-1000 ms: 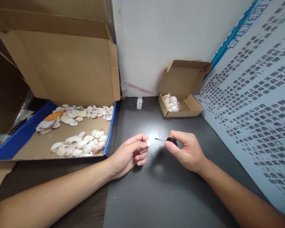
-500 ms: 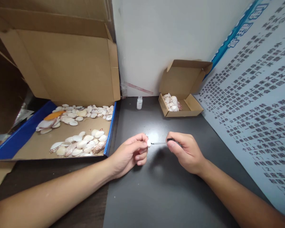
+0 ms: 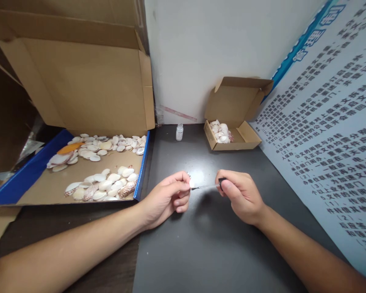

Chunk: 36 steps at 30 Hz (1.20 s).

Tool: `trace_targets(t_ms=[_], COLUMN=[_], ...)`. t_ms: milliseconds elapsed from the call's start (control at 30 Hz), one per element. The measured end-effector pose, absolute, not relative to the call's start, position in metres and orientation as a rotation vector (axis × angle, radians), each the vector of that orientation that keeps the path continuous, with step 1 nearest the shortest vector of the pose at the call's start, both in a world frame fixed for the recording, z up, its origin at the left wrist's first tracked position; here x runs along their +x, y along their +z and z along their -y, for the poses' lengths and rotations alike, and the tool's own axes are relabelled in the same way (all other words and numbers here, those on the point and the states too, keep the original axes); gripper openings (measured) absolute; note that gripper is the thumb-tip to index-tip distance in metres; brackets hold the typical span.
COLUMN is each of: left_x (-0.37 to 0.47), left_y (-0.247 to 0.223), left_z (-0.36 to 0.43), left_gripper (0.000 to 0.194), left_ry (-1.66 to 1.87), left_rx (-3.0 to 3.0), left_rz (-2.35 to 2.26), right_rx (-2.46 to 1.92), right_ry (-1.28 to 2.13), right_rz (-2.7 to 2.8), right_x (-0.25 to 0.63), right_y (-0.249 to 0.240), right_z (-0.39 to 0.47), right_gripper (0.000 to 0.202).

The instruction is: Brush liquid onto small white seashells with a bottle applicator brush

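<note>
My left hand [image 3: 172, 195] is closed, thumb against fingers, around a small shell [image 3: 188, 175]. Only a spiky patterned edge of the shell shows above the fingertips; the rest is hidden. My right hand [image 3: 239, 195] is closed round the black cap of a small applicator brush [image 3: 205, 187]. The brush's thin clear stem points left, and its dark tip is at the left thumb, touching or very near the shell. Beyond both hands stands a small clear bottle [image 3: 179, 132] with a printed label and no cap on it.
To the left lies an open blue-sided cardboard box [image 3: 49, 185] holding many shells [image 3: 105, 185]. A smaller open brown box [image 3: 245, 140] with shells stands at the back right. A white wall [image 3: 183, 61] rises behind, and a printed poster [image 3: 332, 134] borders the right.
My right hand has moved slightly right and the brush has tilted, its cap now showing more. The shell's white face, visible before, has turned out of sight in my left fingers.
</note>
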<state>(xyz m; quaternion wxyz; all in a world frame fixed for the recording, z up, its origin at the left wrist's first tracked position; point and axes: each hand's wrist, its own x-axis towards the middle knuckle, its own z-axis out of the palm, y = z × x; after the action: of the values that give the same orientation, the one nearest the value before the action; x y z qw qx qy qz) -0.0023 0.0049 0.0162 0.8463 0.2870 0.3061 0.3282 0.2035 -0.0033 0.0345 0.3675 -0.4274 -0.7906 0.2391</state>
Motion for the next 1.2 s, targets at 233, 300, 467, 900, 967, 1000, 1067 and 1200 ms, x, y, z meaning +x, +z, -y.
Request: trace_targets(t_ms=[233, 300, 467, 900, 967, 1000, 1067, 1200], left_x=[-0.0016, -0.0018, -0.0028, -0.003, -0.0037, -0.004, -0.0043, -0.0037], left_y=[0.0171, 0.0168, 0.0159, 0.0159, 0.0151, 0.0147, 0.0138, 0.013], left_z=[-0.0043, -0.0043, -0.0049, -0.0055, -0.0054, -0.0053, -0.0051, -0.0049], left_gripper=[0.02, 0.019, 0.018, 0.017, 0.016, 0.015, 0.015, 0.014], left_ry=[0.712, 0.714, 0.714, 0.711, 0.71, 0.71, 0.712, 0.708], left_rx=[0.621, 0.617, 0.618, 0.622, 0.62, 0.619, 0.615, 0.613], left_rz=[-0.642, -0.635, -0.633, -0.623, -0.617, -0.615, -0.613, -0.615], right_rx=[-1.201, -1.198, -1.278, -1.289, -1.255, -1.224, -1.161, -1.13], right_ry=[0.653, 0.66, 0.605, 0.651, 0.724, 0.771, 0.832, 0.735], right_rz=[1.977, 1.978, 1.967, 1.92, 1.868, 1.852, 1.869, 2.003], right_x=[0.2028, 0.2025, 0.2026, 0.2043, 0.2063, 0.2071, 0.2076, 0.2052], right_y=[0.0319, 0.0321, 0.0323, 0.0294, 0.0266, 0.0257, 0.0257, 0.0309], right_z=[0.0018, 0.002, 0.0027, -0.0008, -0.0007, -0.0005, 0.0, 0.0018], right_gripper=[0.037, 0.037, 0.037, 0.041, 0.041, 0.041, 0.04, 0.036])
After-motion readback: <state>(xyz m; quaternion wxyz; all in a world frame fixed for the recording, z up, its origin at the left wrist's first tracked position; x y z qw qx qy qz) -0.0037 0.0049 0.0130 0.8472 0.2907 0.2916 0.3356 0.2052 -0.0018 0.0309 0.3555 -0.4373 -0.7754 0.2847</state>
